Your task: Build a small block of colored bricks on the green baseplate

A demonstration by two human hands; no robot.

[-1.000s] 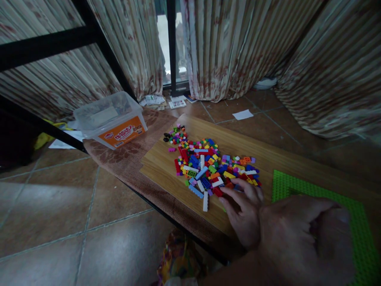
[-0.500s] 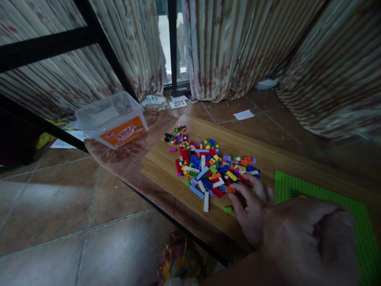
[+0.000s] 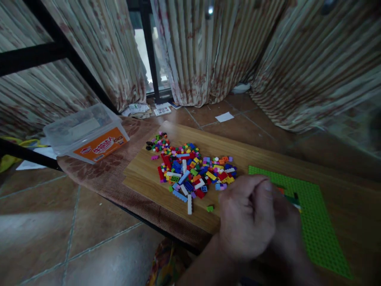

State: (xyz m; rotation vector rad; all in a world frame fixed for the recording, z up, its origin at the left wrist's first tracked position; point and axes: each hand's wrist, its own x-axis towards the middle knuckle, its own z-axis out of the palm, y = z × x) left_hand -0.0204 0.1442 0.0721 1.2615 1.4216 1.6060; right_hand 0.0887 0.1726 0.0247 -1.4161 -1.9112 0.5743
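My left hand (image 3: pixel 247 216) is closed in a fist over the wooden board, its thumb bent on the right side. What it holds, if anything, is hidden. Close behind it is my right hand (image 3: pixel 287 228), blurred, with its fingers covered by the left. To the left of both hands spreads a pile of colourful toy bricks (image 3: pixel 193 171). A lone lime-green brick (image 3: pixel 210 208) lies near the left wrist. Beyond the hands, a green baseplate (image 3: pixel 318 222) carries a few pieces in orange, dark green and black (image 3: pixel 293 200), partly covered by my hands.
The wooden board (image 3: pixel 143 171) rests on a brown cloth-covered table (image 3: pixel 113 174). At its left end stands a clear plastic box (image 3: pixel 86 131) with an orange label. Papers (image 3: pixel 137 110) lie on the tiled floor by the curtains (image 3: pixel 208 51). A black metal frame (image 3: pixel 59 45) crosses the upper left.
My right hand has drawn back from the bricks to the right, behind my left hand. An orange brick that was at its fingertips is gone from the pile's edge. The view has shifted right.
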